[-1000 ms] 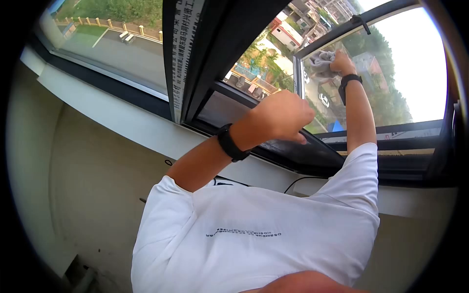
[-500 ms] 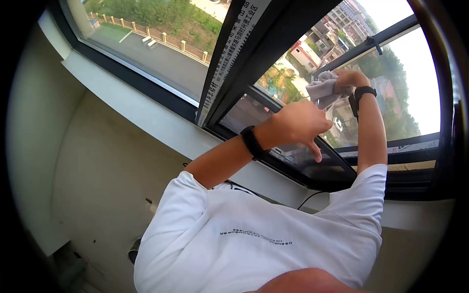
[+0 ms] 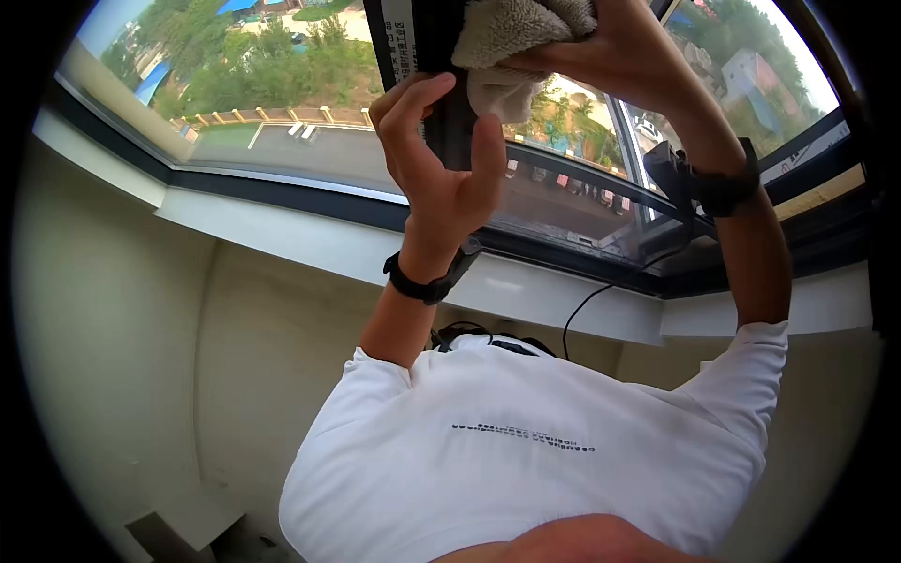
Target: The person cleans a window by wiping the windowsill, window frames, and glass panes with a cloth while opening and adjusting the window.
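My right hand [image 3: 624, 61] grips a bunched grey towel [image 3: 516, 38] at the top of the view, fingers partly hidden behind it. The towel lies against or just in front of the black window post [image 3: 449, 127]; contact is hard to make out. Below and left of the towel, my left hand [image 3: 436, 178] is raised in front of that post. Its thumb and curled fingers stand apart, with nothing between them. A white printed strip [image 3: 402, 33] runs along the post beside the left fingertips. Dark bands circle both wrists, a small black device on the right one.
Window glass [image 3: 272, 103] spans the left, and further panes are at the right. Below them runs a white sill [image 3: 507, 281]. A black cable [image 3: 601, 286] hangs from near the right wrist across the sill. A beige wall [image 3: 272, 375] lies beneath.
My right hand has brought the towel from the right pane leftward to the post. My left hand has turned upward and moved left to the post. The view has shifted too.
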`<state>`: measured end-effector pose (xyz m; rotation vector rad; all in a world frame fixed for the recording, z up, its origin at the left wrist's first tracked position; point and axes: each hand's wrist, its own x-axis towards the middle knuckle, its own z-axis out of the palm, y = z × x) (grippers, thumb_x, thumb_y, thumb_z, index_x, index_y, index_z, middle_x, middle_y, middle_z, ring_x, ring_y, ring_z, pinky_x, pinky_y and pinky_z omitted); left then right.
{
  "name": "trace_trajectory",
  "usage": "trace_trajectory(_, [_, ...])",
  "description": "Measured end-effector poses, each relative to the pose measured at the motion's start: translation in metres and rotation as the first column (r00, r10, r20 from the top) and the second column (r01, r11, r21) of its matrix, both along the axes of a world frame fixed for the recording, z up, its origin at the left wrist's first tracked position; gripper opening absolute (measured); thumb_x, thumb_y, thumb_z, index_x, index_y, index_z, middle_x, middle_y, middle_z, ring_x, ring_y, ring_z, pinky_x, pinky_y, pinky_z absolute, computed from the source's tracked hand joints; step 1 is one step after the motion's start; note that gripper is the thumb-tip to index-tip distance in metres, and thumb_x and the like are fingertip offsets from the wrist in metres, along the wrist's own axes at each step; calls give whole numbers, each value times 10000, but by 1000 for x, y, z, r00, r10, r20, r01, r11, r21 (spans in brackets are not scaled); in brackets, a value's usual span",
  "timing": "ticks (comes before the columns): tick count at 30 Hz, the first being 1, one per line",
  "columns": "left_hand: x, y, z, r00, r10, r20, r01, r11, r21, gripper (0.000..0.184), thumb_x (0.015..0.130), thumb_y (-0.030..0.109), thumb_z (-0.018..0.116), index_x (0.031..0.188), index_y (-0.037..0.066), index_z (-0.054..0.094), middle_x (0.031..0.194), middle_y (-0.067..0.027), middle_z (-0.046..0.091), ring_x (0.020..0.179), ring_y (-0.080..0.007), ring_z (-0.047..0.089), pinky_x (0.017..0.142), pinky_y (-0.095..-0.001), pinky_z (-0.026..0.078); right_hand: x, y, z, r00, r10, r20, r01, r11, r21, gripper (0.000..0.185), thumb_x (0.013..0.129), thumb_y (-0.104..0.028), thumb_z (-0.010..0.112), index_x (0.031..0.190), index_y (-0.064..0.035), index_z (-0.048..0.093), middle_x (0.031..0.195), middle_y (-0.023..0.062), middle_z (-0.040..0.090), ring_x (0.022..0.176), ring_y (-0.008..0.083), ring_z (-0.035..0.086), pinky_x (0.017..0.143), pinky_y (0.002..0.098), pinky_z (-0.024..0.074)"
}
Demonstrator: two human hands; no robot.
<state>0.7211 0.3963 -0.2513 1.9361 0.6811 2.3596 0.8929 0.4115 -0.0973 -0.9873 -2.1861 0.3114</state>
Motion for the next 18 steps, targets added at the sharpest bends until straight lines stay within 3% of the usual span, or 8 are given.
trace_trajectory(3, [-5, 3, -23, 988, 18, 156, -28, 998, 60, 426, 910, 102, 705, 1252, 37, 458, 1195, -143, 498, 1086, -248, 516, 905, -358, 436, -18, -5, -20, 991, -86, -100, 87, 996, 8, 811, 693, -303, 954, 1296, -22, 491, 1172, 163, 660, 1095, 293, 677, 944, 433, 575])
trace_trajectory(7, [-8, 10, -52, 995, 83, 56, -76, 989, -127, 483, 897, 112, 726, 1271, 45, 427, 1241, -137, 453, 1134, -236, 469, 896, -358, 403, -26, -18, -41, 964, -246, -99, 246, 969, -10, 777, 722, -298, 926, 1309, -43, 485, 1198, 172, 658, 1123, 313, 670, 937, 444, 576])
trace_trajectory(8, [-6, 12, -56, 994, 103, 44, -94, 978, -184, 517, 879, 129, 752, 1277, 48, 432, 1243, -129, 452, 1133, -236, 457, 886, -359, 390, -25, -16, -62, 944, -321, -80, 331, 915, 229, 847, 632, -289, 940, 1338, -61, 532, 1197, 178, 699, 1015, 337, 723, 888, 421, 574])
trace_trajectory(9, [-7, 14, -55, 993, 119, 19, -114, 979, -168, 508, 892, 147, 755, 1279, 57, 439, 1250, -115, 468, 1151, -223, 455, 898, -359, 386, -22, -13, -73, 948, -297, -116, 314, 932, 181, 844, 640, -302, 936, 1340, -72, 524, 1149, 206, 706, 1023, 403, 715, 872, 443, 578])
trace_trajectory(11, [-19, 14, -53, 985, 171, -31, -174, 973, -152, 489, 919, 184, 762, 1284, 76, 454, 1266, -87, 500, 1186, -199, 451, 921, -358, 376, -24, -16, -93, 954, -261, -145, 284, 944, 168, 820, 656, -310, 925, 1332, -82, 522, 1114, 196, 715, 1013, 392, 719, 861, 452, 578])
trace_trajectory(15, [-51, 26, -22, 1000, 19, 5, -18, 981, -195, 391, 952, 205, 679, 1260, 52, 493, 1244, -119, 523, 1114, -237, 517, 883, -382, 417, -3, -17, -101, 969, -246, 34, 243, 968, 62, 726, 655, -294, 902, 1271, -104, 567, 1061, 189, 730, 981, 380, 725, 850, 455, 575])
trace_trajectory(16, [-59, 26, -8, 997, 59, -57, -70, 974, -215, 363, 979, 230, 667, 1258, 59, 509, 1289, -84, 571, 1144, -203, 551, 926, -373, 443, 3, -16, -94, 969, -245, -14, 245, 963, 116, 705, 653, -296, 902, 1245, -89, 581, 1043, 183, 737, 962, 371, 735, 850, 448, 582])
trace_trajectory(18, [-71, 27, 25, 995, 52, -89, -66, 984, -167, 390, 977, 257, 666, 1273, 56, 510, 1259, -94, 572, 1125, -224, 563, 914, -384, 461, 13, -4, -76, 955, -251, -160, 283, 931, 229, 749, 660, -304, 905, 1282, -69, 560, 1055, 179, 740, 949, 342, 749, 841, 436, 599])
